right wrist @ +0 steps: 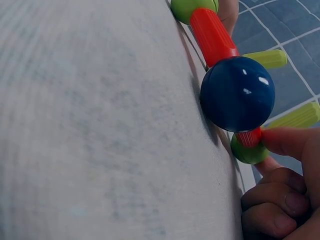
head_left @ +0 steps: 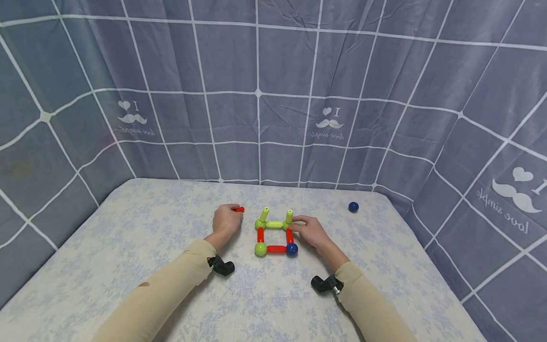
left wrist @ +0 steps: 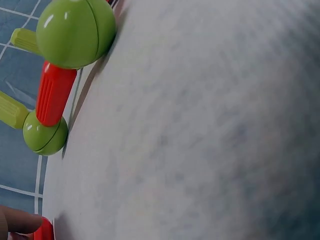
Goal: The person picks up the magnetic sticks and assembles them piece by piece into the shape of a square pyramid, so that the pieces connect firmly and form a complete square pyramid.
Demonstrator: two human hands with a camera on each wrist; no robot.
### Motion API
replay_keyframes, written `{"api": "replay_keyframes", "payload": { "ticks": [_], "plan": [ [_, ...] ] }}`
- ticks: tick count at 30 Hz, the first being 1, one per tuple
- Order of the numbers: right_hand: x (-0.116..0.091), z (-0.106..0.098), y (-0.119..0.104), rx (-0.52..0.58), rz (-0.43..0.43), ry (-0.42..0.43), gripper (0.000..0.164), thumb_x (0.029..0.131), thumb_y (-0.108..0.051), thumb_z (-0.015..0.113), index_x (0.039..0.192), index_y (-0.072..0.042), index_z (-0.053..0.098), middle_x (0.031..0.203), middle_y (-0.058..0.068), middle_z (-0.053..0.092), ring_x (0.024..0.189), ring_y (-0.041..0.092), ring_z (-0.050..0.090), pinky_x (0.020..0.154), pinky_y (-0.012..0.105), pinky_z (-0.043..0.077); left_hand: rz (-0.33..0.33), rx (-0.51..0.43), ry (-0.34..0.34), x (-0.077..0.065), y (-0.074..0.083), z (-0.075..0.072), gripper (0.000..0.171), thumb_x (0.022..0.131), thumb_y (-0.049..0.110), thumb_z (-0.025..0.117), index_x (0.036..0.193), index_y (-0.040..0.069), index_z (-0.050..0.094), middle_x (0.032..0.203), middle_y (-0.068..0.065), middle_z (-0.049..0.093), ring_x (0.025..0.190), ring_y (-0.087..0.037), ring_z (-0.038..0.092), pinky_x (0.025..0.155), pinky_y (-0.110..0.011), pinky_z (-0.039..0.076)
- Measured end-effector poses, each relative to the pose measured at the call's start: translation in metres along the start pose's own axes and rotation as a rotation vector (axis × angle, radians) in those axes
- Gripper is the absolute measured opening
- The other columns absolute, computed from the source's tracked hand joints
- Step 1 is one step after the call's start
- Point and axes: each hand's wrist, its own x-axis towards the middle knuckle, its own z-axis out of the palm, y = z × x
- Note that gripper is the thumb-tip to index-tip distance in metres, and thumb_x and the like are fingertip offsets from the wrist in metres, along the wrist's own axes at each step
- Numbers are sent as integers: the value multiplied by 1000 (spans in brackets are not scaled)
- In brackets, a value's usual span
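A square of toy building rods and balls lies on the table, with a green ball (head_left: pixel 260 249) at front left and a blue ball (head_left: pixel 292 250) at front right. Red rods (head_left: pixel 276 249) form its front and sides, and a yellow-green rod (head_left: pixel 274 225) its back. Two more yellow-green rods (head_left: pixel 265 213) stick up from the back green balls. My right hand (head_left: pixel 312 230) pinches the back right green ball (right wrist: pixel 249 152) between thumb and finger. Left of the square, my left hand (head_left: pixel 227 221) holds a red rod (head_left: pixel 240 209), mostly hidden by the fingers.
A loose blue ball (head_left: pixel 353 207) sits at the table's back right. Grey-blue curtains (head_left: pixel 231 118) with white grid lines rise behind the pale patterned table (head_left: pixel 171 209) and along its sides. Black wrist cameras (head_left: pixel 221 266) hang under both sleeves.
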Motion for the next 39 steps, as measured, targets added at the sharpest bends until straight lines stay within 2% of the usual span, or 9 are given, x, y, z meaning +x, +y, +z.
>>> {"api": "replay_keyframes", "payload": {
  "ticks": [6,13,16,22,24,27,30,34,39],
  "plan": [
    [0,-1,0,4,-8,-1,41,90,-28,74,128,-13,70,73,2,50,52,13,37,55,29,35,16,68,2,2,2,-1,34,92,14,63,124,11,73,121,-14,71,107,-32,67,85,-45,53],
    [1,-2,1,-14,-12,7,41,89,-29,74,126,-12,70,110,10,62,59,15,40,61,30,37,34,138,-20,2,5,0,28,89,10,62,114,8,77,111,-12,74,97,-30,69,79,-43,54],
    [1,-2,2,-15,-13,8,40,89,-29,74,126,-12,71,106,8,62,58,14,40,60,29,37,41,147,-19,2,5,0,27,89,9,63,112,8,77,109,-12,74,96,-30,69,79,-44,54],
    [1,0,2,-12,-9,4,41,90,-29,74,127,-12,70,73,-1,46,53,13,35,54,29,33,42,123,-16,1,2,1,26,89,12,67,113,8,77,111,-12,74,98,-30,69,81,-44,54],
    [1,0,1,-11,0,3,41,90,-29,74,127,-12,70,69,-1,43,53,13,34,54,29,33,36,99,-22,0,1,1,25,90,14,69,113,9,77,111,-12,74,99,-29,69,81,-43,54],
    [1,0,1,-17,-4,6,41,90,-29,74,127,-12,70,80,2,52,55,14,37,57,29,35,19,46,-36,-1,2,1,24,91,19,72,113,11,77,112,-10,74,100,-27,69,82,-42,53],
    [2,-1,1,-24,-5,11,40,89,-29,74,126,-13,71,105,7,63,64,16,43,62,30,38,6,-22,-50,-5,3,0,24,90,21,74,111,10,78,114,-10,74,99,-26,68,81,-38,53],
    [2,-1,0,-30,-13,13,39,89,-29,74,125,-13,72,130,11,63,79,18,48,70,31,41,2,-119,-69,-10,3,-1,24,90,17,73,112,9,78,110,-10,73,85,-21,63,69,-28,49],
    [2,-1,1,-30,-15,13,39,89,-29,74,124,-13,72,131,11,62,81,19,48,71,31,40,-35,-288,-127,-17,4,-3,26,91,14,69,116,9,76,102,-10,71,63,-12,52,55,-24,42]
  ]
}}
